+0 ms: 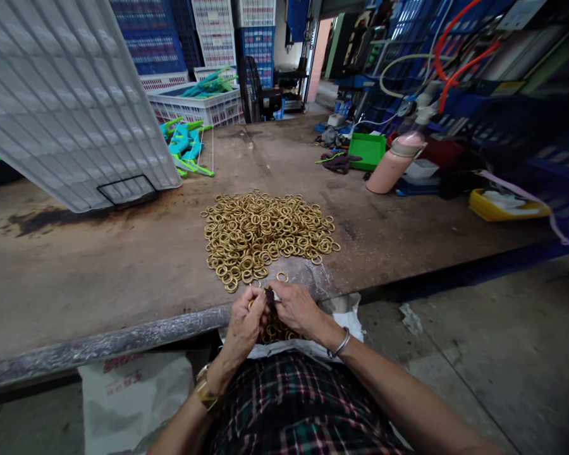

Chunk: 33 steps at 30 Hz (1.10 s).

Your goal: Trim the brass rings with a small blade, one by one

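A broad heap of brass-coloured rings (265, 230) lies on the worktable (99, 265), in front of both hands. My left hand (243, 319) is closed at the table's near edge, with a gold ring (251, 304) showing between its fingers. Close beside it, my right hand (298, 309) has its fingers bent inward and its thumb forward; what they grip is hidden. Between the hands is a small dark patch (270, 297) I cannot make out. Below them, more rings (277, 330) lie in an open white sack (289, 347) at my lap. One loose ring (282, 277) sits just beyond my right hand.
A tall pale plastic crate (76, 95) stands on the left, near teal and green plastic parts (187, 142). To the right are a pink bottle (392, 165), a green tray (367, 150) and a yellow tray (507, 207). A black fan (251, 88) stands behind.
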Motion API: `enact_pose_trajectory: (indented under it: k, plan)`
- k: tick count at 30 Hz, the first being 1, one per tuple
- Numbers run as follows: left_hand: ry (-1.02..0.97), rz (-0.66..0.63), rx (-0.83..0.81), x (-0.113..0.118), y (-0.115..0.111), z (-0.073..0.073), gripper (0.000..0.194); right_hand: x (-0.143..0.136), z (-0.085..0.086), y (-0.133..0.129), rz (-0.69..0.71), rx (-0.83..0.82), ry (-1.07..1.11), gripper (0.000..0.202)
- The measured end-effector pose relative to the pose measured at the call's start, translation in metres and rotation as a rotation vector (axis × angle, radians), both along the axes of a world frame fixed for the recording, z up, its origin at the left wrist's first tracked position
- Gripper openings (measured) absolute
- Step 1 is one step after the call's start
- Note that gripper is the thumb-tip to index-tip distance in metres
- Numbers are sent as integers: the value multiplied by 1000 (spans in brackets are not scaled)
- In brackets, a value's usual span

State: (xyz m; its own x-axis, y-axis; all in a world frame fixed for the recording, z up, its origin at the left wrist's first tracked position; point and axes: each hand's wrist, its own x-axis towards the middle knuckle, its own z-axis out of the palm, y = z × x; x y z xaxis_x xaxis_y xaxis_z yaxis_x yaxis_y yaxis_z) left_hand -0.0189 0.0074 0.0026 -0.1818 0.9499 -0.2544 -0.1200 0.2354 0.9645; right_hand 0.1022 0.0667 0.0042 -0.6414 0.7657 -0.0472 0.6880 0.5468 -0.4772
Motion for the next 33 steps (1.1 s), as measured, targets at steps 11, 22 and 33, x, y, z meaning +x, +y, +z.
enact_pose_trajectory:
  k: [11, 22, 33]
  plan:
    - [34, -50, 57, 0, -12, 1, 32, 3, 5, 1, -18, 8, -175, 26]
    - [-595, 35, -143, 4, -13, -3, 31, 18, -12, 24, -266, 160, -175, 21]
    - [-875, 96, -248, -9, -2, -7, 23, 9, -17, 21, -233, 156, -152, 23]
